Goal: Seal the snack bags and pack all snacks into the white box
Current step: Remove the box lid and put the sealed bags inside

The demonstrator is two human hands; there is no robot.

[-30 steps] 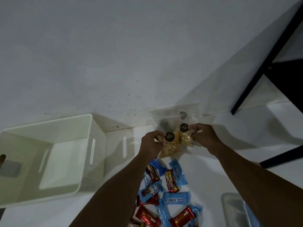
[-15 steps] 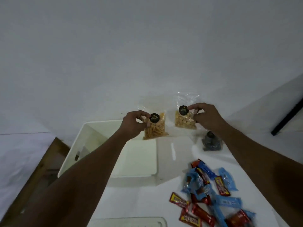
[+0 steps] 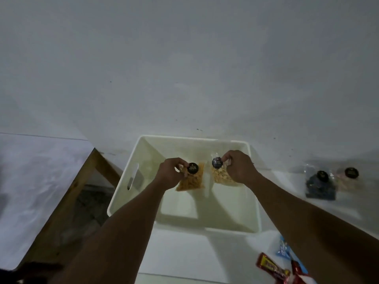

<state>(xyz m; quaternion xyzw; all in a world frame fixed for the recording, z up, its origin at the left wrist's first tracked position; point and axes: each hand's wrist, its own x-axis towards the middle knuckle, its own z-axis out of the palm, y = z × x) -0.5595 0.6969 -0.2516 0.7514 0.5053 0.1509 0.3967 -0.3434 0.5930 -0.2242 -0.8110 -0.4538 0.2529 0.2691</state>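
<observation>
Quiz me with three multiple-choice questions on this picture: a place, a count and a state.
1. The orange-stick bag and yellow-snack bag hang where? A over the white box; B inside a drawer; C on a chair.
2. Bags lying right of the box? A one; B two; C four.
3. The left hand is? A flat open; B pinching its bag; C an empty fist.
Answers: 1A, the box interior shows behind both; 2B, a dark bag and a pale bag; 3B, its grip closes on the bag's top.
</observation>
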